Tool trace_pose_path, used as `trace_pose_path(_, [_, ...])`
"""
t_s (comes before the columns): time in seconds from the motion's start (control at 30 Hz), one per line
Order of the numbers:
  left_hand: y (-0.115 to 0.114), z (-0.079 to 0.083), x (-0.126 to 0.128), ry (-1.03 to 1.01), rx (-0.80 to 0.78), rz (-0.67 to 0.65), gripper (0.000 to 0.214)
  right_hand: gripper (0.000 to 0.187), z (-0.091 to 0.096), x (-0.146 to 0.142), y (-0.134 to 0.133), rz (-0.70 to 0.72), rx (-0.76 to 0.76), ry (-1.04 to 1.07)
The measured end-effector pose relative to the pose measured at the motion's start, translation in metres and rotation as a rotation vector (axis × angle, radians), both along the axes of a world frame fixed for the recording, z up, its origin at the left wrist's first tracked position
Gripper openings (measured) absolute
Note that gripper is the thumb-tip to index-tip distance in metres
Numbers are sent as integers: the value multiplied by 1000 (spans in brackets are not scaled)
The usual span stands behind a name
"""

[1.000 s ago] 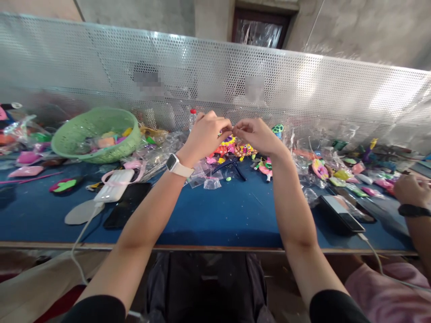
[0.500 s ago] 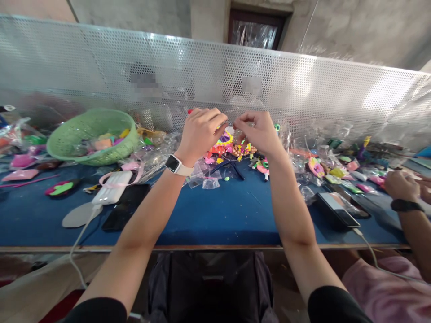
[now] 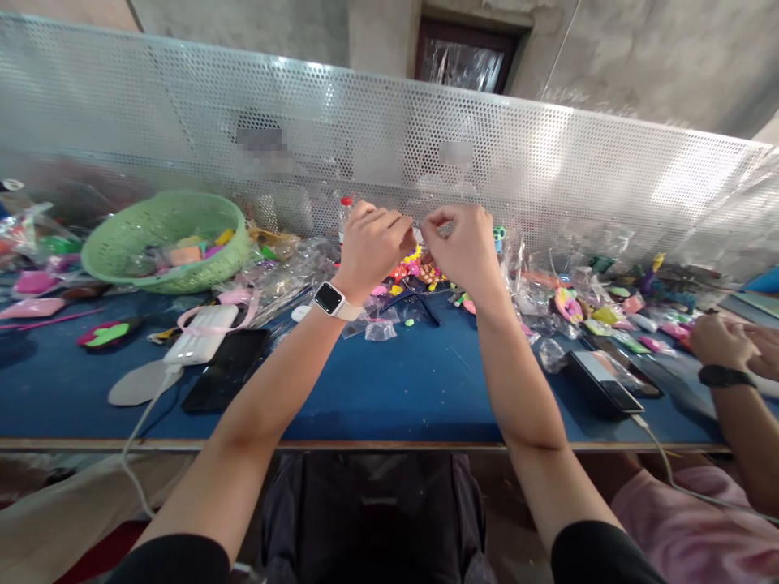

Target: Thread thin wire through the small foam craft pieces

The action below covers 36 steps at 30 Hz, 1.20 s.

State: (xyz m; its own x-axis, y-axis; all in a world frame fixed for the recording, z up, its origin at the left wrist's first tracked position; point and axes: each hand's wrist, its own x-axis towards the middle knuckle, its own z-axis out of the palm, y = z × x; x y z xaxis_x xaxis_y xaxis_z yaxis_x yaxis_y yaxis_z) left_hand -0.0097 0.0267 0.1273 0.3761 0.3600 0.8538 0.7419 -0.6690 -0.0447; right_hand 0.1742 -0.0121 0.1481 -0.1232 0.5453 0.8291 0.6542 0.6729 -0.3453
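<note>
Above the back of the blue table, my left hand [image 3: 378,250] is closed, with its fingertips drawn together and the palm facing down. Just to its right, my right hand [image 3: 466,247] pinches thumb against forefinger. A small gap separates the two sets of fingertips; anything held in either is too small or hidden to name. Below and behind them lies a heap of colourful clay pieces [image 3: 426,272], partly covered by my hands. A dark blue forked strip [image 3: 431,312] and a scrap of clear plastic [image 3: 380,330] rest in front of the heap.
A green basket [image 3: 164,280] with packets stands at the left. Nearer are a white power bank [image 3: 204,337] and a black phone [image 3: 226,371]. A dark box-shaped device [image 3: 602,385] lies right, near another person's hand [image 3: 724,341]. A perforated metal screen [image 3: 377,122] runs behind.
My two hands have come closer together, the left shifting slightly right and the right slightly left. My right fingers have closed into a tighter pinch. A red-capped bottle shows more behind my left hand.
</note>
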Motion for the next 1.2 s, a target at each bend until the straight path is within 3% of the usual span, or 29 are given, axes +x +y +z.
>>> trace_pose_path(0.23, [2, 5, -3, 33, -52, -46, 29, 17, -3, 1, 6, -35, -7, -94])
trace_pose_path(0.5, [9, 4, -6, -42, -3, -82, 22, 16, 0, 9, 11, 37, 67, -137])
trace_pose_path(0.8, [0, 15, -13, -43, -44, -114, 16, 23, 5, 7, 6, 27, 26, -110])
trace_pose_path(1.2, [1, 9, -6, 14, 21, -109, 20, 13, 7, 7, 2, 23, -2, -163])
